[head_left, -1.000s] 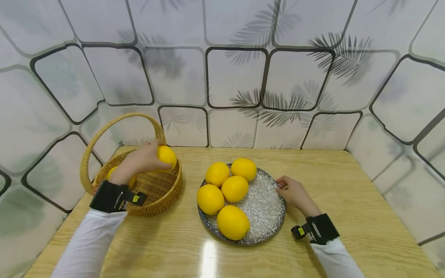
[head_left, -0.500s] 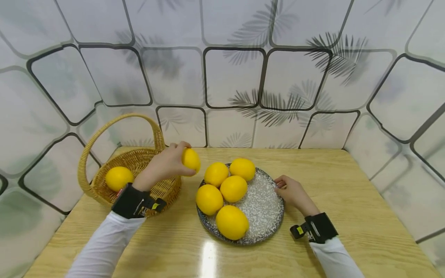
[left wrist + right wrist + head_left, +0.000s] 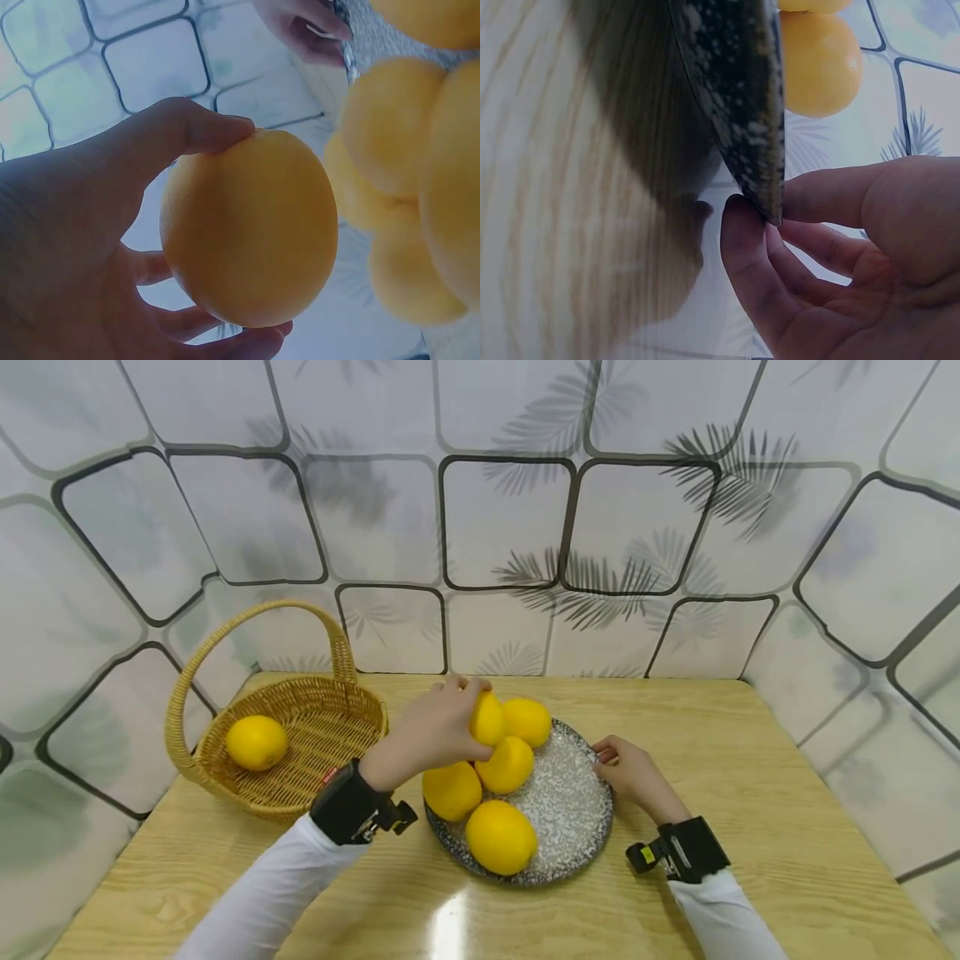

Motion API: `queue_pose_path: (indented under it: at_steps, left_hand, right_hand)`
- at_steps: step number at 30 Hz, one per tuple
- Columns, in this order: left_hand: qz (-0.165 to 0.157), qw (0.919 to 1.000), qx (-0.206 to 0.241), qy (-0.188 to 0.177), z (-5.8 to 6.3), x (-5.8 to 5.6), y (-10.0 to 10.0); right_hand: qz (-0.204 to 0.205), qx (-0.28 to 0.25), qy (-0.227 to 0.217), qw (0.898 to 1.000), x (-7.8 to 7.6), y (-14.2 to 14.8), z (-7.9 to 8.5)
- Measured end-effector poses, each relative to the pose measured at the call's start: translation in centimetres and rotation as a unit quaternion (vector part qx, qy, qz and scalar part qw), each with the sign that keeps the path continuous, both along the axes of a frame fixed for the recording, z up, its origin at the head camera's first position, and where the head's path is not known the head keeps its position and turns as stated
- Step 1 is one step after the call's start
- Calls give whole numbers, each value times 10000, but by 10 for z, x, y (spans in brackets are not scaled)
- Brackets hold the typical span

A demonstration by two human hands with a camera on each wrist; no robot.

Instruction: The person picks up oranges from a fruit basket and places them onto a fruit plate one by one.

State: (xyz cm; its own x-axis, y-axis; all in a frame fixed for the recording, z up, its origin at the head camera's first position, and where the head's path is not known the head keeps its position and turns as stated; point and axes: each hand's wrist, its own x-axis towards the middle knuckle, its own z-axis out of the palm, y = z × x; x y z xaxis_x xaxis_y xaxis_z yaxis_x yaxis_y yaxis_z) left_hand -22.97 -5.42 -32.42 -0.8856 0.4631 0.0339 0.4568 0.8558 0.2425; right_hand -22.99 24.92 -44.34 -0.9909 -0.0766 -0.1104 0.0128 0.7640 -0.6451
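My left hand [image 3: 437,727] holds a yellow lemon [image 3: 251,229] between thumb and fingers, over the far left part of a speckled grey plate [image 3: 566,810]. In the head view this lemon overlaps others on the plate, so I cannot tell whether it touches them. Several lemons lie there, among them a near one [image 3: 501,837] and a far one [image 3: 527,722]; my left hand covers part of the group. At the plate's right side, my right hand [image 3: 633,777] pinches the rim [image 3: 769,150], thumb on one face and fingers on the other.
A wicker basket [image 3: 360,693] with a tall arched handle stands at the left, one lemon [image 3: 257,743] inside it. The wooden table [image 3: 765,793] meets patterned wall panels [image 3: 502,527] at the back and both sides.
My left hand has carried the lemon out of the basket and rightward to above the plate. My right hand has stayed at the plate's rim.
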Motion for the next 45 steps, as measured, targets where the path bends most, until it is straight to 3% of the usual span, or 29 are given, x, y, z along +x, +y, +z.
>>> queue_pose_path:
  at_steps: [6, 12, 21, 25, 29, 33, 45]
  left_hand:
    - [-496, 9987, -104, 95, -2, 0, 32]
    - [-798, 9961, -374, 66, -7, -5, 62]
    - [-1013, 9930, -592, -101, -28, -18, 95]
    - [-1128, 9912, -677, -131, -39, -20, 105]
    - [-1324, 9877, -829, 58, -44, -20, 113]
    - [-1419, 9851, -949, 230, -43, -17, 118]
    - [-1267, 9810, -1467, -65, -37, -17, 123]
  right_hand:
    - [2, -2, 12, 10000, -2, 0, 0]
    - [56, -7, 47, 10000, -2, 1, 1]
    - [98, -30, 73, 9999, -2, 2, -1]
    - [97, -29, 124, 9999, -1, 3, -1]
    - [93, 4, 137, 9999, -2, 3, -1]
    - [58, 61, 105, 9999, -2, 4, -2]
    - [22, 26, 24, 10000, -1, 2, 0]
